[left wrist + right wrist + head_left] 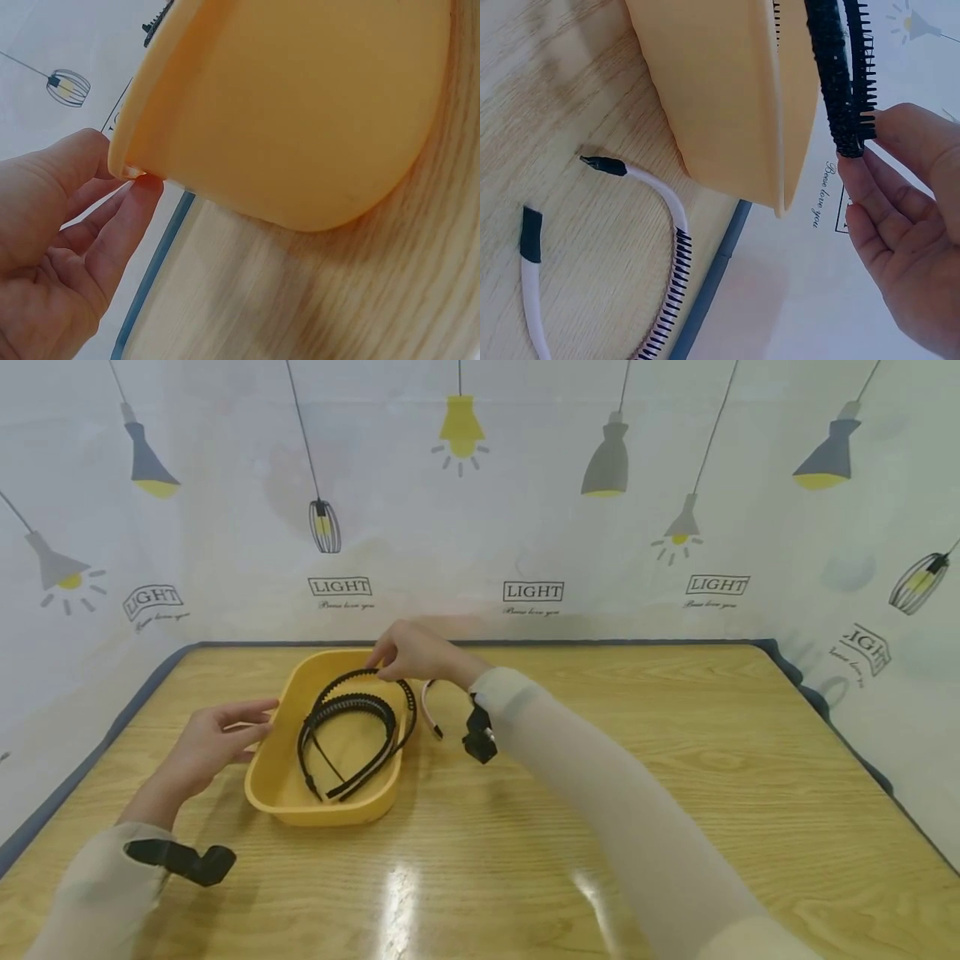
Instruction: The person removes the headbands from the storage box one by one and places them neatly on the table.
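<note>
A yellow plastic basin stands on the left part of the table with black toothed headbands lying in it. My left hand pinches the basin's rim at its left side; the left wrist view shows a fingertip under the lip. At the far right of the basin, my right hand pinches a black headband at the top of its curve, with the teeth visible. This headband's lower part reaches down into the basin. How many headbands overlap there I cannot tell.
Beside the basin on the right, a pale headband with black teeth and black tips lies on the wooden table. My right forearm hides part of the table. Behind stands a white backdrop printed with lamps.
</note>
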{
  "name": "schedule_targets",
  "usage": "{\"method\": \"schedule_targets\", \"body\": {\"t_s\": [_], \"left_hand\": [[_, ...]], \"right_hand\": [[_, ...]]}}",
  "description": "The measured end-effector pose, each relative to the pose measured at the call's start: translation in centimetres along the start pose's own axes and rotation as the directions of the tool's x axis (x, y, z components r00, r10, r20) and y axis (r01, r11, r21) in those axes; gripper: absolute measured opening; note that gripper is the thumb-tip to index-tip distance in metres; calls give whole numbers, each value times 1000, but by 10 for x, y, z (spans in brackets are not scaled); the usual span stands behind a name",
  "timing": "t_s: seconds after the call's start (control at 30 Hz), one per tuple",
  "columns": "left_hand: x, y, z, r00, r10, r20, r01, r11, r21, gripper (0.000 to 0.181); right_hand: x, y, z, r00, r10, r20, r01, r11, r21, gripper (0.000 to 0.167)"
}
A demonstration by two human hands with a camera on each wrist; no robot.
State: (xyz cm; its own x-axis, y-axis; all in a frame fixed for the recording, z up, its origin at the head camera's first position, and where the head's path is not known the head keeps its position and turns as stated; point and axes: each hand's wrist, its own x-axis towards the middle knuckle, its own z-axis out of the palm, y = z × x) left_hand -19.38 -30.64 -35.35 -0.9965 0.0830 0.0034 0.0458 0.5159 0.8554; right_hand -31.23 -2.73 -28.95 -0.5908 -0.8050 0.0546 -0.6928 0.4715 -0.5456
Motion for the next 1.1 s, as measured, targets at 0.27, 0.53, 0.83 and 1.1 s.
{"method": "schedule_targets", "body": {"t_s": [0.27, 0.53, 0.83, 1.1], "left_hand": [[0, -1, 0, 1000, 0, -5, 0, 1000, -13, 52], [0, -1, 0, 1000, 8, -10, -8, 1000, -16, 50], [0, -1, -1, 1000, -4, 1, 4, 1000, 0, 52], [-1, 1, -1, 1000, -7, 3, 7, 1000, 0, 52]], "right_hand": [[-7, -2, -4, 1000, -19, 7, 20, 998, -65, 20], [-14, 7, -5, 999, -33, 6, 33, 999, -34, 20], [-25, 16, -10, 1000, -14, 1, 14, 1000, 1, 20], [-33, 25, -13, 1000, 7, -6, -7, 1000, 20, 22]]}}
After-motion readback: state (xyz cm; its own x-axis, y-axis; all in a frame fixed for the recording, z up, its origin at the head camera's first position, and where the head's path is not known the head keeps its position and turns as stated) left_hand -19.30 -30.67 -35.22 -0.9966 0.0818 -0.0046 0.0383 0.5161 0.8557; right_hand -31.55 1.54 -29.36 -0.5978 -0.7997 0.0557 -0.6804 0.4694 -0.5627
